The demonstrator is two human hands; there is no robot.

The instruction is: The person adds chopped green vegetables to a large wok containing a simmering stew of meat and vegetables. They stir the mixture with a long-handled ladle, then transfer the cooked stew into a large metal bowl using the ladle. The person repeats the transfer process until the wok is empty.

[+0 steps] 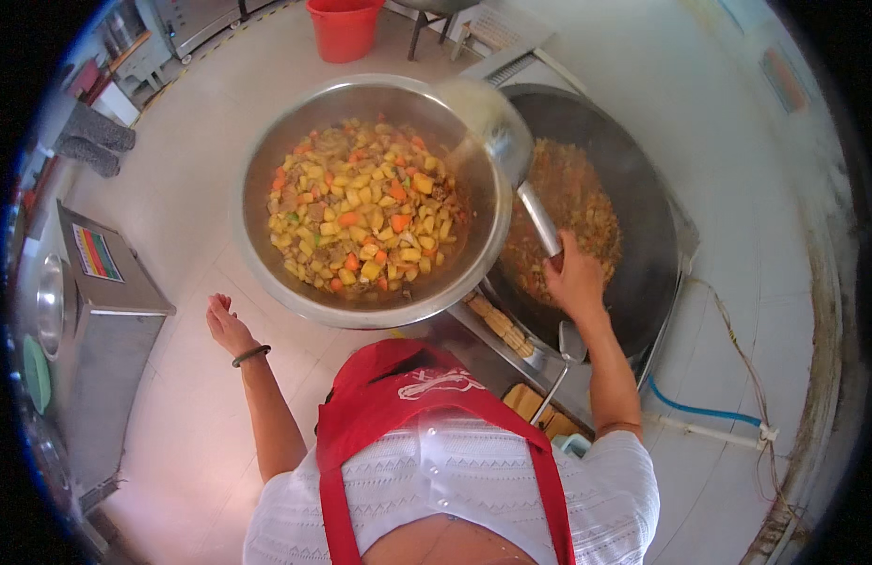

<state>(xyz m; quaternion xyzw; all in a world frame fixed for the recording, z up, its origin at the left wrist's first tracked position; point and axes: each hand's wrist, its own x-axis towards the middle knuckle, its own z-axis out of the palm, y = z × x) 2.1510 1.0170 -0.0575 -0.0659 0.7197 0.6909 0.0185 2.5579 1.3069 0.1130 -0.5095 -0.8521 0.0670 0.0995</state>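
My right hand (579, 281) is closed around the handle of a large metal ladle (541, 218). The ladle's bowl, blurred by motion or steam, hangs over the right rim of a wide steel basin (252, 247). Chunky stew (360, 212) of yellow cubes, orange carrot-like pieces and brown bits fills much of the basin. To its right, a big dark wok (643, 235) holds more stew (572, 202) in reddish-brown sauce. My left hand (227, 325), with a dark bracelet at the wrist, hovers left of the basin, loosely open and holding nothing.
A second, smaller ladle (569, 344) leans at the wok's near edge beside a bundled brush (500, 325). A red bucket (345, 30) stands on the floor beyond the basin. At far left is a metal cabinet (125, 377). A blue hose (704, 407) runs at right.
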